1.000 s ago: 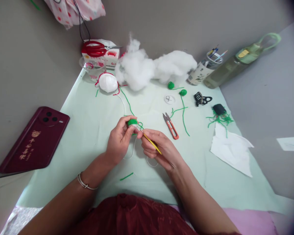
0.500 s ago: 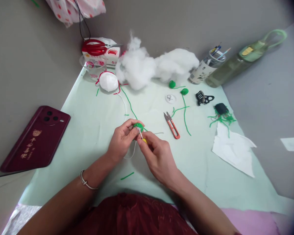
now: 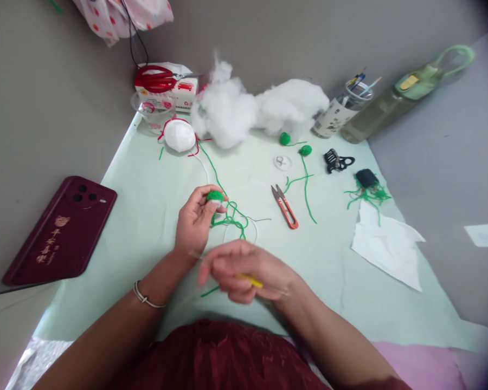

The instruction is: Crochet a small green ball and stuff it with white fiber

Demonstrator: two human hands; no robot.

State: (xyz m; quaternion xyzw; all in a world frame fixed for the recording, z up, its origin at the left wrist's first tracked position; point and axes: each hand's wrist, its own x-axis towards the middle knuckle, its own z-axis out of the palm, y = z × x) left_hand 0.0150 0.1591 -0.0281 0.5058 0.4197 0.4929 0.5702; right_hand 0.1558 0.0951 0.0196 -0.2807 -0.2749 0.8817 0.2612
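Observation:
My left hand (image 3: 195, 225) pinches a small green crocheted piece (image 3: 215, 196) above the pale green mat (image 3: 146, 216); loose green yarn (image 3: 231, 219) trails from it onto the mat. My right hand (image 3: 248, 271) is nearer my body, motion-blurred, with its fingers curled around a yellow-handled crochet hook (image 3: 250, 280). The two hands are apart, the hook clear of the green piece.
Orange thread snips (image 3: 284, 206), two small green balls (image 3: 284, 138), white stuffing (image 3: 260, 111), a white crocheted ball (image 3: 179, 135), red scissors (image 3: 158, 80) on a box, a pen jar (image 3: 341, 111), a green bottle (image 3: 394, 103), a black clip (image 3: 336, 161), white paper (image 3: 386, 244). A maroon phone (image 3: 59, 230) lies at left.
My right hand has pulled the hook back from the green piece toward my body. My left hand has lifted the piece slightly, and more green yarn now lies loose on the mat.

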